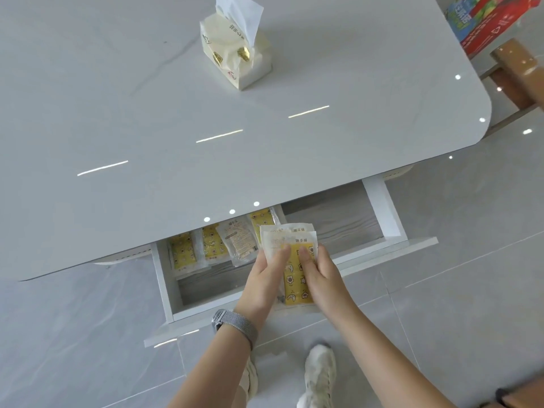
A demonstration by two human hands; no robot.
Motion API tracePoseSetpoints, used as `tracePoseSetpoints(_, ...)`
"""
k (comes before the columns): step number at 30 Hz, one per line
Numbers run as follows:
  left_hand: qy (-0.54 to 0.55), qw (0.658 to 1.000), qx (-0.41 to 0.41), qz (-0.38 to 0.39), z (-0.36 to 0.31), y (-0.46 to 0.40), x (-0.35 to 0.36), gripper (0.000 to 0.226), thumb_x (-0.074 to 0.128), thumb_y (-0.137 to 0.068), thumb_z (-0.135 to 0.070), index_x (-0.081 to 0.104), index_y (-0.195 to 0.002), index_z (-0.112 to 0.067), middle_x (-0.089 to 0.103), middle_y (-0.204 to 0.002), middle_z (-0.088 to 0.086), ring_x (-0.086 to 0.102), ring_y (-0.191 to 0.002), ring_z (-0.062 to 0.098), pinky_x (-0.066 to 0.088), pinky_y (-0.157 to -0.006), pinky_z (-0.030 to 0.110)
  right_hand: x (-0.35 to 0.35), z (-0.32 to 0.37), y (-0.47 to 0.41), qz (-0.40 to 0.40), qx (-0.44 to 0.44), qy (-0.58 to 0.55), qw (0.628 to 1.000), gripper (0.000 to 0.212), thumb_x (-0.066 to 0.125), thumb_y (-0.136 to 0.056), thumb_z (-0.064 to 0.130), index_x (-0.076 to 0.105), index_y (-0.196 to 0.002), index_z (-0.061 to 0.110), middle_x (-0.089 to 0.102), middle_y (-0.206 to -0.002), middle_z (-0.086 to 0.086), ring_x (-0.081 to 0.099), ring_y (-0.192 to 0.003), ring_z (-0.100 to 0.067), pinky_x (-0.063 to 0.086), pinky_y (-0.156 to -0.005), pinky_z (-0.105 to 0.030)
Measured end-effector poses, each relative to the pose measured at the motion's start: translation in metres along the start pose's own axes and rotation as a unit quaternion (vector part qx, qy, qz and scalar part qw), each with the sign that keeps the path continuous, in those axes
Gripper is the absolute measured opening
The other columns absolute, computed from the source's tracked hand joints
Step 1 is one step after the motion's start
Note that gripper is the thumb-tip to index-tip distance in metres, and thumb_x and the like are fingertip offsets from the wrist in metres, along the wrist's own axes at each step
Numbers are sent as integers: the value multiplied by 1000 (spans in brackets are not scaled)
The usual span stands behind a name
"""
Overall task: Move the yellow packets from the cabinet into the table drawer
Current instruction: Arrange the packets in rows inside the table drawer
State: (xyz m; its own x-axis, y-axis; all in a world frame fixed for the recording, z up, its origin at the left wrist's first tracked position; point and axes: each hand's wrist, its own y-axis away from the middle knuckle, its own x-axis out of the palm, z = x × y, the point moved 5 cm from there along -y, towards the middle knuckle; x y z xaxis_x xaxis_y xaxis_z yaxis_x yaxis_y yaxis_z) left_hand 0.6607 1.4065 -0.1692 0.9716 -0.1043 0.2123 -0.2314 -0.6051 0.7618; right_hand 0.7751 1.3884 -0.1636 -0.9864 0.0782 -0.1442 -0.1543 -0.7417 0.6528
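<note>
Shoes (319,375) and forearms come first, then the two hands over the open drawer (167,285), which is the landmark; the left hand (266,278), a watch (232,322) on its wrist, and the right hand (321,275) together pinch a small stack of packets (295,278), thumbs on top, fingers curled beneath; the stack hangs just above the drawer's near right part, not yet set down; more packets (212,245) already lie in a row at the drawer's back, partly under the table (176,113) edge.

Judged from here, the risks are small but real; the held packets are slick film and overlap loosely, so one could slide out and drop past the drawer front to the floor if the pinch loosens unevenly; laid on the back row, they could heap up and catch on the table edge when the drawer shuts.

Beyond the drawer, on the table, stands a tissue pack (235,51); far to the drawer's right, a stool (515,72) carries a red box (488,22); neither blocks the hands; the cabinet is not in view.
</note>
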Motion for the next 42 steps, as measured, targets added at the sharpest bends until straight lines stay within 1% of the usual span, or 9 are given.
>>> tracePoseSetpoints(4,-68,997,25,-39,10,-23,-8,42,65,-83,-43,59,-119,-22,73,-110,-1,71,-98,14,59,-87,43,-3,-15,-23,3,6,-22,1000,21,48,-99,38,60,-108,24,73,-94,4,71,-83,-4,55,-68,-21)
tracePoseSetpoints(8,-106,992,57,-42,25,-50,-5,21,62,-94,-37,67,-108,-23,76,-99,-5,73,-93,11,59,-87,41,-11,-39,-55,2,9,-22,1000,21,51,-97,43,64,-107,30,75,-95,6,72,-87,-9,60,-77,-35)
tracePoseSetpoints(11,-122,991,54,-22,37,-69,-9,31,60,-93,-45,66,-96,-15,76,-97,0,72,-90,16,57,-87,48,-14,-57,-84,15,18,0,1000,25,53,-96,45,66,-107,27,76,-93,5,73,-87,-12,59,-82,-42)
tracePoseSetpoints(16,-132,990,46,-2,50,-104,-28,27,53,-100,-33,67,-109,-13,76,-103,8,73,-92,25,61,-80,41,-19,-71,-132,23,-10,71,997,24,52,-96,48,65,-102,29,76,-87,10,72,-78,-5,58,-69,-27)
tracePoseSetpoints(21,-207,978,39,11,47,-133,-42,24,51,-101,-29,68,-101,-14,73,-91,-4,71,-74,4,62,-73,31,-23,-71,-170,44,-59,150,986,26,51,-95,47,64,-98,25,72,-72,16,68,-65,2,51,-59,-20)
tracePoseSetpoints(27,-488,845,205,-76,34,-144,-79,13,50,-99,-30,62,-94,-32,62,-88,-19,59,-75,-6,44,-62,4,-50,-50,-196,27,-117,324,938,32,49,-94,51,64,-100,24,73,-87,-4,71,-78,-20,59,-69,-38)
tracePoseSetpoints(32,-663,706,224,-104,46,-147,-91,21,44,-100,-36,56,-117,-34,56,-111,-19,58,-102,2,51,-84,20,-63,-45,-225,-34,-166,447,878,39,45,-96,53,58,-93,16,62,-77,-3,60,-67,-20,48,-61,-34)
tracePoseSetpoints(36,-718,648,230,-109,45,-138,-81,29,44,-99,-42,51,-127,-37,52,-126,-19,55,-113,5,50,-91,25,-61,-62,-248,-51,-134,422,895,44,43,-99,49,57,-101,8,61,-78,-6,55,-65,-19,39,-59,-29)
tracePoseSetpoints(42,-803,550,193,-128,53,-141,-83,58,54,-90,-55,43,-136,-22,43,-135,-5,46,-122,16,47,-94,28,-47,-80,-245,-26,-68,337,939,55,35,-104,42,49,-128,-6,63,-105,-14,60,-98,-28,47,-83,-34)
